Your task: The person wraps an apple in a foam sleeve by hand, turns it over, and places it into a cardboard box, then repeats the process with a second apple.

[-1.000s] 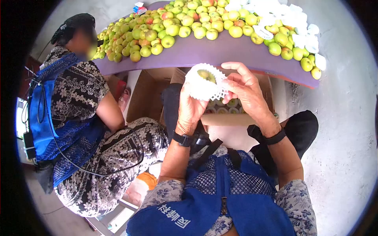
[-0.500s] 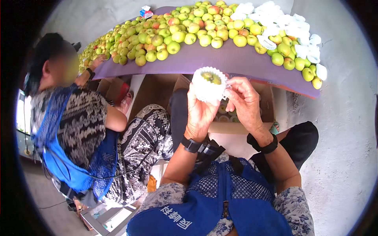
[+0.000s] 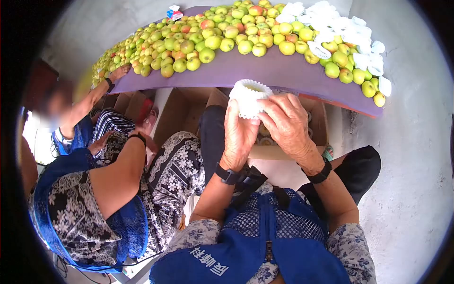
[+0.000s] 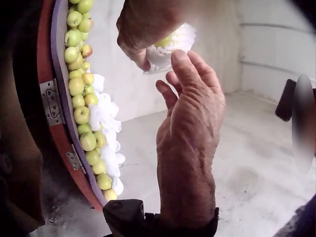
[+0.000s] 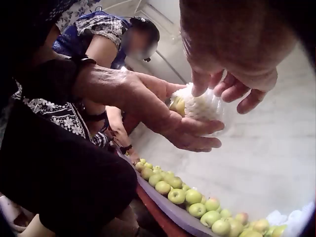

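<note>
A green-yellow apple [image 5: 178, 105] sits inside a white foam net [image 3: 250, 97], held up in front of the purple-topped table. My left hand [image 3: 239, 135] grips the netted apple from below and the side, its thumb and fingers on either side of it in the right wrist view. At the net's right side, my right hand [image 3: 286, 123] pinches the foam with bent fingers. In the left wrist view the right hand [image 4: 190, 111] has its fingertips right at the net, while the left hand [image 4: 148, 27] covers part of the apple.
Many loose apples [image 3: 227, 33] are heaped on the purple table [image 3: 283, 71], with white foam nets [image 3: 338, 23] piled at its right. Below, a cardboard box [image 3: 319, 116] holds netted apples. At left, another person [image 3: 90, 208] sits close by, and an arm reaches to the heap.
The right hand has moved from loosely spread fingers beside the net onto it. The net now stands higher round the apple. The person at left has leaned lower.
</note>
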Motion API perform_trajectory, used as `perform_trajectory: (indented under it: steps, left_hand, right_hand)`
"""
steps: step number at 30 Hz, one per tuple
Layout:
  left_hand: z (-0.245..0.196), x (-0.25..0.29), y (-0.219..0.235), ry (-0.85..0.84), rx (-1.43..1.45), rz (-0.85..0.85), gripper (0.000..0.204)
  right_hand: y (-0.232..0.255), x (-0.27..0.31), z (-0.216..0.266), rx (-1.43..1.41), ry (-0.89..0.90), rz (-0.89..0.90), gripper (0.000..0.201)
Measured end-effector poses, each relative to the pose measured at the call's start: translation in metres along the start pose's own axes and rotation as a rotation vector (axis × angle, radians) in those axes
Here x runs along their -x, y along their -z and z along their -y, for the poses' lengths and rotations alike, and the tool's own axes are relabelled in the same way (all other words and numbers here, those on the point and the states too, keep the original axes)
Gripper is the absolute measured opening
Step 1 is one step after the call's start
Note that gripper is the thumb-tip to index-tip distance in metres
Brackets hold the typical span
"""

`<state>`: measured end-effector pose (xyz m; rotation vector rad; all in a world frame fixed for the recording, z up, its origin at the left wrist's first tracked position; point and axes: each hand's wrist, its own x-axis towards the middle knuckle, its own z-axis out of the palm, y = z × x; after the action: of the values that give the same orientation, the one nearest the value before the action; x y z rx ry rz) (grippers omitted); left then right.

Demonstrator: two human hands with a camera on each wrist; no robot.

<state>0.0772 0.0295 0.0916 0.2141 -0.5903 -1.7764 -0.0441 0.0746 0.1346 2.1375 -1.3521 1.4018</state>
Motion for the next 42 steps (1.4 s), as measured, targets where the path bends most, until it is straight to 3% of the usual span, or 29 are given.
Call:
perform_trajectory:
  steps: [4,9,21,30,40,42]
  left_hand:
    - [-0.004,0.000,0.005,0.015,-0.001,0.069,0.053]
    - [-0.002,0.002,0.008,0.053,0.016,0.032,0.054]
    - [0.014,0.005,0.016,-0.055,-0.022,-0.051,0.054]
    - [0.013,0.006,0.022,-0.004,-0.064,-0.037,0.061]
    - [0.005,0.008,0.021,0.032,0.122,-0.033,0.070]
    - [0.006,0.007,0.019,0.001,0.023,-0.048,0.074]
  right_hand:
    - [0.000,-0.004,-0.001,-0.061,-0.081,-0.020,0.027]
    - [-0.002,-0.004,-0.005,0.045,0.093,-0.016,0.024]
    - [-0.006,0.010,-0.011,0.015,0.123,0.049,0.021]
    - [-0.008,0.019,-0.002,0.033,0.204,0.120,0.023]
    - [-0.006,0.020,-0.004,-0.119,0.144,0.130,0.023]
    - [-0.002,0.018,-0.001,-0.160,-0.126,0.012,0.046]
